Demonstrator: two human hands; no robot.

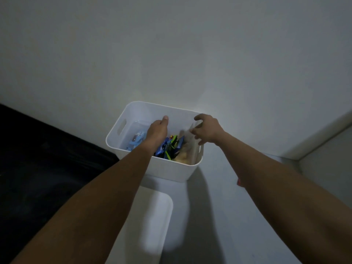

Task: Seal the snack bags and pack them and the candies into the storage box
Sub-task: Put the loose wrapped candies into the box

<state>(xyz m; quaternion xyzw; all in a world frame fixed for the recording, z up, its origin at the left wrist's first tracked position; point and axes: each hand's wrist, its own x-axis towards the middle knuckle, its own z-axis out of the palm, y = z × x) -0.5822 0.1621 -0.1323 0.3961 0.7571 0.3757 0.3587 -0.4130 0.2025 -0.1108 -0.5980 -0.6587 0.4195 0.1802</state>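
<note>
one white storage box [152,169] stands on the pale surface [219,216] against the far wall [171,44], its long axis running left to right and tipped slightly, with a cut-out handle in the left end wall. its open top faces up. inside lie one light blue packet [136,141] toward the left, a heap of dark blue and green wrapped snacks [169,147] in the middle whose number cannot be told, and one clear bag [190,147] standing on edge along the right end wall, with pale contents at its bottom. the left hand [157,130] reaches down into the middle of the box, thumb pointing to the far wall; its fingers are hidden, so whether it grips anything cannot be told. the right hand [208,129] is over the right far corner, fingers curled on the top of the clear bag. one white lid [152,221] lies flat near the box, just short of its near wall. a dark surface [38,159] bounds the left side; open pale surface lies to the right.
</note>
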